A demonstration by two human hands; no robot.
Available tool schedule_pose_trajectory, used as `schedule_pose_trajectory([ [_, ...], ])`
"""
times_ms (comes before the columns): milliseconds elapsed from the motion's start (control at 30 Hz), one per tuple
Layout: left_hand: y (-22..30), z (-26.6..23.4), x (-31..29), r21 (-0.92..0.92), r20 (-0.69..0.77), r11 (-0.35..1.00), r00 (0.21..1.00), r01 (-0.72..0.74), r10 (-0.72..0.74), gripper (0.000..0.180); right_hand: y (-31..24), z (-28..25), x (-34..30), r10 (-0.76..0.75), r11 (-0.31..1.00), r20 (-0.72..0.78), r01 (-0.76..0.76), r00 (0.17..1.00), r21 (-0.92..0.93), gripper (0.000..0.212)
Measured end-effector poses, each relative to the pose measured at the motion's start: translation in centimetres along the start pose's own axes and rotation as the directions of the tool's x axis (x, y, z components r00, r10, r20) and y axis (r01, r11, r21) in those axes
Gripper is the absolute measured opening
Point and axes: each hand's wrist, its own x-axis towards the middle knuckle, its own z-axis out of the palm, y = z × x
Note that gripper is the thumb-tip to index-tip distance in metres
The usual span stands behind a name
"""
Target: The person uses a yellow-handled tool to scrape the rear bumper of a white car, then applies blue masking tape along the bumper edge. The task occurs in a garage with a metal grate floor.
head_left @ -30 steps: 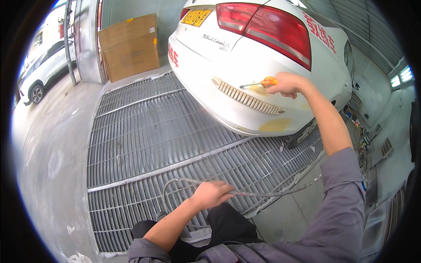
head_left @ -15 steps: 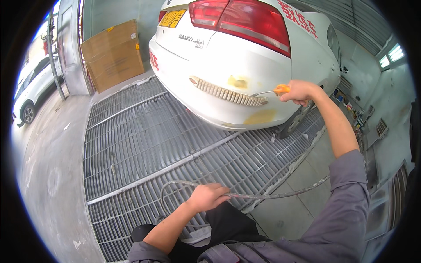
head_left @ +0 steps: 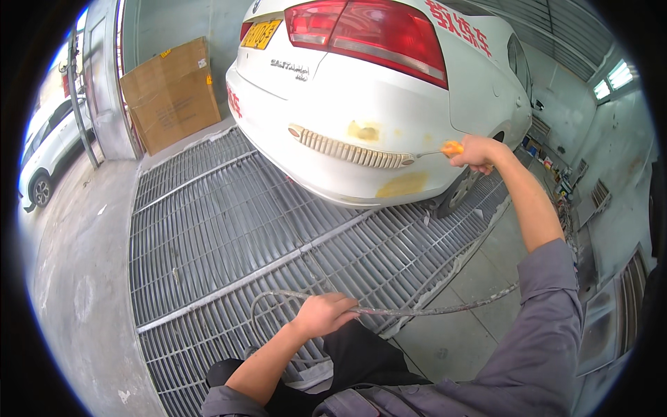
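Screwdriver [head_left: 445, 149] — perhaps against bumper [head_left: 333, 174]

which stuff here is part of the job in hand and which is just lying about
In use: right hand on the orange-handled tool, its tip at the ribbed strip on the white car's bumper; left hand holding the grey hose.

Lying about: cardboard box, parked white car outside, floor grating.

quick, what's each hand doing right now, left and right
Left hand: closed around the grey hose over the floor grating.
Right hand: closed on an orange-handled tool, tip at the white car's bumper.
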Motion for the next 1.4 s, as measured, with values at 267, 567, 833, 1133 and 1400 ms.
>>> schedule_pose_trajectory([
  [267, -0.4, 0.3, -0.3, 0.015, 0.011, 1.000, 1.000, 0.007, -0.007, 0.029, -2.5, 0.0, -0.3, -0.166, 0.983, 0.000, 0.166, 0.986, 0.082, 0.037],
  [567, -0.2, -0.3, -0.6, 0.031, 0.009, 0.999, 1.000, 0.029, -0.030, 0.027, -3.4, -0.2, -0.3, -0.152, 0.988, 0.018, 0.152, 0.988, 0.035, 0.037],
  [833, -0.4, -0.3, -0.8, 0.024, 0.013, 0.999, 0.999, 0.034, -0.035, 0.028, -5.1, 0.0, -0.4, -0.199, 0.980, 0.038, 0.198, 0.979, 0.028, 0.040],
  [1133, -0.5, -0.3, -0.8, 0.038, 0.060, 0.998, 0.997, 0.048, -0.051, 0.028, -4.4, 0.3, -0.5, -0.191, 0.981, -0.001, 0.191, 0.982, 0.021, 0.042],
  [1400, -0.6, 0.1, -0.8, 0.026, 0.034, 0.999, 0.999, 0.024, -0.024, 0.027, -2.3, 0.0, -0.6, -0.052, 0.999, -0.012, 0.052, 0.999, 0.014, 0.038],
])
